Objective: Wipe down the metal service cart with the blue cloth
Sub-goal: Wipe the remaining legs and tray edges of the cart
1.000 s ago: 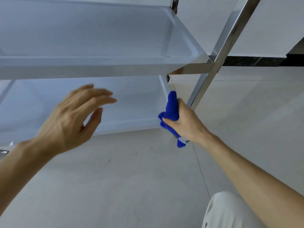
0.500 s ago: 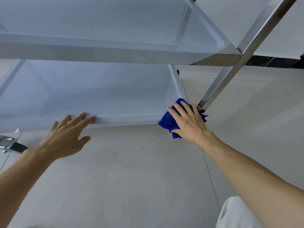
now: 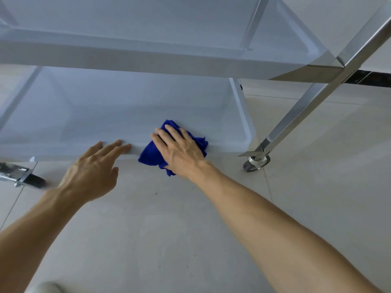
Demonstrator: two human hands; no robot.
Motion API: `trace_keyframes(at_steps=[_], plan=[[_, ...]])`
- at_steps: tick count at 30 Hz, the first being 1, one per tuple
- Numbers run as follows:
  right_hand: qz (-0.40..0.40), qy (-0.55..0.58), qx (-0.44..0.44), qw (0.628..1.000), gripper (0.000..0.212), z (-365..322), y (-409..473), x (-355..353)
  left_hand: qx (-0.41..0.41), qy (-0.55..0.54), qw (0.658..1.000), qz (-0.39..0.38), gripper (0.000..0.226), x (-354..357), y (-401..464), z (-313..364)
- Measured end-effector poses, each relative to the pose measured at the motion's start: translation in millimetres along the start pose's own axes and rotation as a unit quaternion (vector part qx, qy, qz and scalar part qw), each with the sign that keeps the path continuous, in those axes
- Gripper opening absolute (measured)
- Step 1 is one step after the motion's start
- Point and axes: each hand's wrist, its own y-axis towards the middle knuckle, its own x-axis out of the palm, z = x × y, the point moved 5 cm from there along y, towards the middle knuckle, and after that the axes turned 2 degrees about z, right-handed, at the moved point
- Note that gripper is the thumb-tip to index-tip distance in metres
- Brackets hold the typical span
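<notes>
The metal service cart fills the upper half of the head view, with a middle shelf (image 3: 148, 62) above and a bottom shelf (image 3: 118, 111) near the floor. A bunched blue cloth (image 3: 150, 155) lies over the front rim of the bottom shelf. My right hand (image 3: 179, 151) presses flat on the cloth with straight fingers. My left hand (image 3: 93, 174) is just left of it, its straight fingertips resting on the same front rim.
A shiny slanted cart leg (image 3: 300, 111) runs down to a caster wheel (image 3: 255, 164) at the right. Another caster (image 3: 23, 177) shows at the left edge. Pale tiled floor (image 3: 169, 240) lies under my arms. A dark skirting strip (image 3: 370, 80) runs along the far wall.
My right hand and the cloth have slid left along the bottom shelf's front rim, away from the cart leg. My left hand came down from mid-air onto that rim.
</notes>
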Motion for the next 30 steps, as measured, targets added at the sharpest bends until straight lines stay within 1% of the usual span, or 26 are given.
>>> trace_keyframes(at_steps=[3, 6, 9, 13, 18, 21, 22, 24, 26, 28, 30], plan=[[-0.016, -0.004, -0.011, 1.0, 0.098, 53.1, -32.9, 1.1, 0.007, -0.006, 1.0, 0.007, 0.069, -2.2, -1.3, 0.3], [-0.059, -0.028, 0.045, 0.997, 0.107, 124.8, -83.7, 4.1, 0.02, -0.012, 1.0, 0.008, 0.069, -3.0, -0.4, 2.7], [-0.08, -0.034, 0.089, 0.992, 0.102, 157.1, -110.4, 5.5, 0.022, -0.024, 0.999, 0.011, 0.069, -1.5, -0.8, 5.3], [-0.084, -0.039, 0.107, 0.99, 0.099, 133.4, -87.9, 6.0, 0.017, -0.034, 0.999, 0.02, 0.067, 1.3, 0.4, 10.4], [-0.056, -0.015, 0.053, 0.997, 0.099, 56.2, -30.5, -4.2, 0.016, -0.029, 0.999, 0.021, 0.066, 2.2, 2.7, 8.5], [-0.043, 0.011, 0.041, 0.998, 0.099, 8.1, 1.1, -5.1, 0.011, -0.036, 0.999, 0.018, 0.068, 5.3, 1.9, 8.2], [-0.039, 0.017, 0.038, 0.998, 0.1, -1.5, 8.0, -4.6, 0.014, -0.048, 0.998, 0.032, 0.067, 4.0, 0.9, 8.6], [-0.036, 0.035, 0.033, 0.998, 0.102, -9.8, 15.5, -3.5, 0.045, -0.073, 0.993, 0.087, 0.064, -1.3, -3.8, 13.7], [-0.041, 0.06, 0.019, 0.997, 0.106, -8.5, 17.7, -2.1, 0.112, -0.056, 0.985, 0.118, 0.069, 0.2, -12.5, 24.7], [-0.049, 0.087, -0.002, 0.995, 0.11, -2.7, 14.6, -3.0, 0.171, -0.015, 0.979, 0.107, 0.076, 8.6, -19.6, 35.5], [-0.046, 0.094, -0.021, 0.994, 0.116, 8.7, 7.9, -6.2, 0.179, 0.014, 0.979, 0.097, 0.077, 10.3, -18.1, 40.0]])
